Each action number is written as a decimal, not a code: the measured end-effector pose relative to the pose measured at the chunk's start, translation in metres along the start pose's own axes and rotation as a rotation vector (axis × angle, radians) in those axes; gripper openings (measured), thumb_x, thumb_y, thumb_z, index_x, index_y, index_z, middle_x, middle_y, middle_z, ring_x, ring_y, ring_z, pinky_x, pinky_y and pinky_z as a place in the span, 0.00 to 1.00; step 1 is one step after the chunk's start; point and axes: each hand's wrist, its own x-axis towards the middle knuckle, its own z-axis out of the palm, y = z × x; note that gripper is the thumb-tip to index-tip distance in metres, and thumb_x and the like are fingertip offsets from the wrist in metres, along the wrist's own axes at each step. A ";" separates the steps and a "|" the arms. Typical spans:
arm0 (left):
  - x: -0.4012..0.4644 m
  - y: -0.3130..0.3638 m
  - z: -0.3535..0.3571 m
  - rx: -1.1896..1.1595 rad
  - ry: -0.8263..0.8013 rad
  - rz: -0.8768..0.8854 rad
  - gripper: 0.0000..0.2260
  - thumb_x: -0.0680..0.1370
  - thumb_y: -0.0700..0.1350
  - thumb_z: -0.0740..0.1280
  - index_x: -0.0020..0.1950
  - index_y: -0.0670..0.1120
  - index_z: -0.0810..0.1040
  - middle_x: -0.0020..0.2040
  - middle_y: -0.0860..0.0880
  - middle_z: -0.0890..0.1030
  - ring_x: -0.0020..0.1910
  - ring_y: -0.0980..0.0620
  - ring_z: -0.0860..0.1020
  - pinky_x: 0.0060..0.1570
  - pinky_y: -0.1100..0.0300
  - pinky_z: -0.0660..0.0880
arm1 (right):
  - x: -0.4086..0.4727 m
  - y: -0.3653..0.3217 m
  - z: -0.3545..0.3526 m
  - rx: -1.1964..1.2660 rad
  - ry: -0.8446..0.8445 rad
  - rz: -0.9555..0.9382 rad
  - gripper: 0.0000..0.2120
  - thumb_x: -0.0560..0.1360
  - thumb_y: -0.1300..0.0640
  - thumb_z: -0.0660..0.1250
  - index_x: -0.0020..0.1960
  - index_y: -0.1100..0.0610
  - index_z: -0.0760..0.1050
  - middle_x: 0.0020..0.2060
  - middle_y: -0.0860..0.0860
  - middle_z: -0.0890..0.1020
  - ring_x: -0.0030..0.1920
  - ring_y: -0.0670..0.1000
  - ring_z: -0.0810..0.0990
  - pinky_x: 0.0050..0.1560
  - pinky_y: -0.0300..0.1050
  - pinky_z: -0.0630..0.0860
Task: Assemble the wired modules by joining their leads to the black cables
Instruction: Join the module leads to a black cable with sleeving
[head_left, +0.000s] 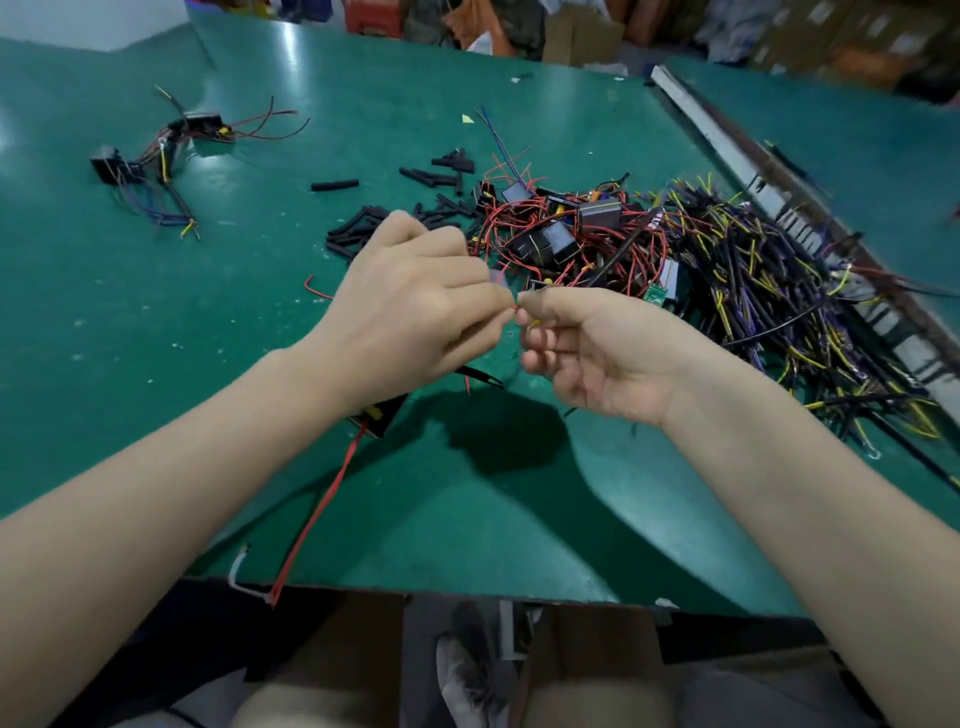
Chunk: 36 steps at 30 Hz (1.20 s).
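Observation:
My left hand and my right hand meet fingertip to fingertip above the green table. The left fingers pinch a thin red lead. The right fingers pinch a yellow wire end right beside it. Under my left wrist lies a black module, with a long red wire trailing from it to the table's front edge. A heap of black modules with red leads lies behind my hands. To its right is a tangle of black cables with yellow and purple ends.
Short black sleeve pieces are scattered behind the hands. Two joined assemblies lie at the far left. A metal rail runs diagonally along the right. Boxes and clutter stand beyond the far edge. A white wire hangs at the front edge.

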 end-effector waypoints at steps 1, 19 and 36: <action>0.000 0.000 0.001 -0.073 -0.034 -0.074 0.12 0.79 0.46 0.62 0.41 0.45 0.82 0.32 0.50 0.78 0.35 0.46 0.75 0.39 0.53 0.68 | 0.000 0.002 -0.001 -0.057 0.013 -0.078 0.12 0.78 0.52 0.65 0.37 0.54 0.77 0.25 0.45 0.76 0.25 0.43 0.77 0.20 0.31 0.64; -0.006 0.005 0.028 -1.253 -0.159 -0.874 0.06 0.74 0.42 0.66 0.43 0.49 0.82 0.30 0.56 0.78 0.33 0.59 0.75 0.42 0.65 0.71 | 0.022 0.013 -0.032 0.078 -0.067 -0.514 0.04 0.74 0.58 0.68 0.49 0.53 0.79 0.39 0.50 0.85 0.37 0.45 0.81 0.35 0.34 0.71; -0.014 0.007 0.024 -0.778 -0.044 -0.642 0.25 0.67 0.53 0.77 0.49 0.50 0.62 0.56 0.41 0.69 0.56 0.48 0.71 0.55 0.60 0.68 | 0.024 0.019 -0.034 0.142 -0.048 -0.718 0.17 0.69 0.67 0.70 0.52 0.49 0.79 0.42 0.50 0.86 0.45 0.47 0.82 0.37 0.33 0.73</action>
